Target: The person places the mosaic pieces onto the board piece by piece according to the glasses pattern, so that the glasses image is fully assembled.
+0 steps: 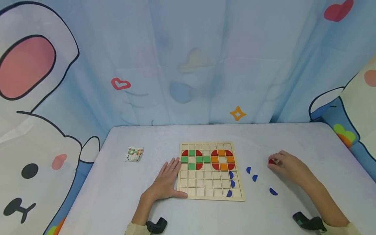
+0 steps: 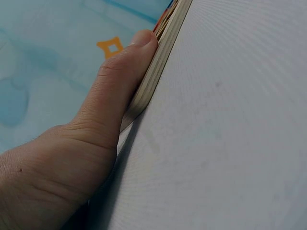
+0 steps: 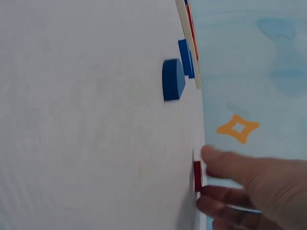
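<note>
- Currently the right hand [image 1: 289, 164] sits on the worktop [image 1: 123, 195] well to the right of the wooden grid board [image 1: 210, 195]; its grip is closed, fingertips pinching a small red piece [image 1: 271, 161] that lies flat on the surface; the right wrist view shows the red piece [image 3: 197, 176] caught between thumb and fingers, apparently taken by its edges because it is so thin.
- Meanwhile the left hand [image 1: 166, 180] lies flat beside the board's left edge, grip apart with fingers straight; the thumb [image 2: 125, 81] presses along the board's side [image 2: 158, 72], which likely steadies the board against sliding.
- On the board, red, green and orange pieces fill the upper rows in two shapes; three blue pieces [image 1: 231, 183] sit in the right-hand column below them; the lower cells are bare wood.
- Loose blue pieces [image 1: 254, 178] lie on the worktop between the board and the right hand, near enough to reach; one more [image 1: 273, 191] lies closer to the person.
- A small pattern card [image 1: 134, 154] rests on the worktop to the left, well apart from the board, face up where it can be read.
</note>
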Motion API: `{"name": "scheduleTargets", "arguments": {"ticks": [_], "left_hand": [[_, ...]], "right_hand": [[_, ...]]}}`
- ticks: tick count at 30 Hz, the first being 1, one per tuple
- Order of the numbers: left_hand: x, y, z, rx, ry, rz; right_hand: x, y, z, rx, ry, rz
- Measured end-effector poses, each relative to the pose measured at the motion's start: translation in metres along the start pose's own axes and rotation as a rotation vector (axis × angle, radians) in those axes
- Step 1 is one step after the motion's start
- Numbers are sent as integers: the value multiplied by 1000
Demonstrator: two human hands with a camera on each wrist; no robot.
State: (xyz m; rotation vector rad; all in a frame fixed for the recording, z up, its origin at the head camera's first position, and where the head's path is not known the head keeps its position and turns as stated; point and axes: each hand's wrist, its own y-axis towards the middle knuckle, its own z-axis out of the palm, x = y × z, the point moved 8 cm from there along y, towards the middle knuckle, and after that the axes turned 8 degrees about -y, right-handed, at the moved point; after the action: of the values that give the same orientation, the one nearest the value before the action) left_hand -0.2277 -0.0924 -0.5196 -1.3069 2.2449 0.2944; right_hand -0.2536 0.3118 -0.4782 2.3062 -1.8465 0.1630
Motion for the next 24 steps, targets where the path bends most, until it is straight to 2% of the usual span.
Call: {"name": "scheduleTargets", "arguments": {"ticks": [8, 13, 16, 20, 24], "left_hand": [[-1, 0, 0, -7, 10, 12], [0, 0, 1, -11, 6, 8], [1, 1, 2, -10, 6, 6], [2, 1, 3, -2, -1, 1], [2, 1, 2, -4, -4, -2]], "right_hand": [[5, -2, -1, -25, -38, -1], [5, -4, -1, -13, -16, 28], [13, -2, -2, -20, 13, 34], [45, 7, -9, -41, 32, -11], [99, 17, -13, -93, -4, -145]]}}
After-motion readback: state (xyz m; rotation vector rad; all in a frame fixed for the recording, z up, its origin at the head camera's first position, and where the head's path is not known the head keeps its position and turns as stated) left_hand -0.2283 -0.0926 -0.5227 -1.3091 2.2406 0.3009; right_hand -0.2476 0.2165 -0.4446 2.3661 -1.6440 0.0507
